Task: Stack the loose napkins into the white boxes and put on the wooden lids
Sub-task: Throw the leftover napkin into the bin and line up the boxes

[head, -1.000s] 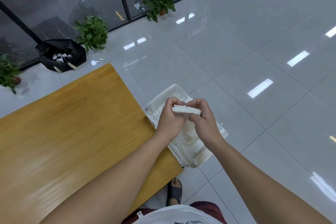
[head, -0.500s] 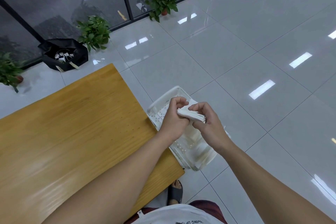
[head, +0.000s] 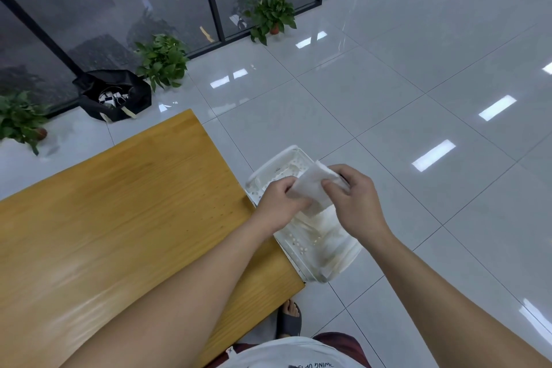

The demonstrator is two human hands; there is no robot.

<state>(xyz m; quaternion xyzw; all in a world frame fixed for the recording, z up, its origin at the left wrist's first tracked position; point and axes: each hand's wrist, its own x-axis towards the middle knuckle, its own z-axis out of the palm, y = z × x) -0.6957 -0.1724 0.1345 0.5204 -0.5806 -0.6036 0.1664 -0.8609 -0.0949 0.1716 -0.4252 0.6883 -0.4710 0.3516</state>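
Both hands hold a small stack of white napkins (head: 313, 187) above a white perforated plastic basket (head: 310, 245) that stands on the floor against the table's right edge. My left hand (head: 282, 200) grips the stack's left end, my right hand (head: 355, 197) pinches its right end with thumb on top. The stack is tilted, its flat face turned toward me. More white napkins lie inside the basket. No white box or wooden lid is in view.
A wooden table (head: 119, 218) fills the left. Behind it on the tiled floor sit a black bag (head: 115, 95) and three potted plants (head: 162, 58) along a glass wall. My sandalled foot (head: 289, 318) is by the table's near corner.
The napkin stack, edge-on before, has been turned so its flat face shows. My hands moved slightly right and down over the basket.
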